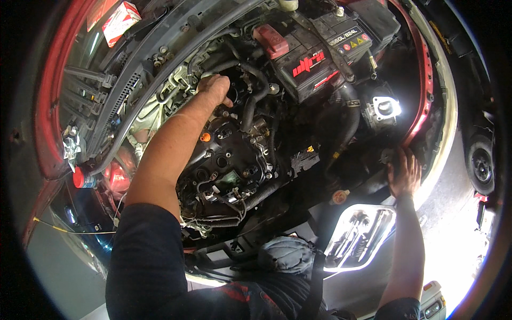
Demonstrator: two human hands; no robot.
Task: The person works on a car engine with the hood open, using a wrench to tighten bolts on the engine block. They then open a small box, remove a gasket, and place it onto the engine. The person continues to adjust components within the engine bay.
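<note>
My left arm reaches across the engine [221, 160] in an open car bay. My left hand [215, 89] is at the engine's back side, beside a black hose [261, 88]. Its fingers are curled and closed; whatever they grip is hidden beneath the hand. My right hand [405, 173] lies with fingers spread on the front edge of the bay, holding nothing. Close to it are a metal tray [345, 262] with several tools in it and a round brownish cap [340, 197]. A metal throttle body [385, 109], brightly lit, sits farther back from that hand.
A black car battery [320, 66] with a red terminal cover [271, 41] stands at the back. Red-and-white boxes [121, 24] lie near the windshield. At the left are a red-capped bottle [81, 177] and a dipstick [74, 231]. Bunched grey cloth [288, 253] is near my body.
</note>
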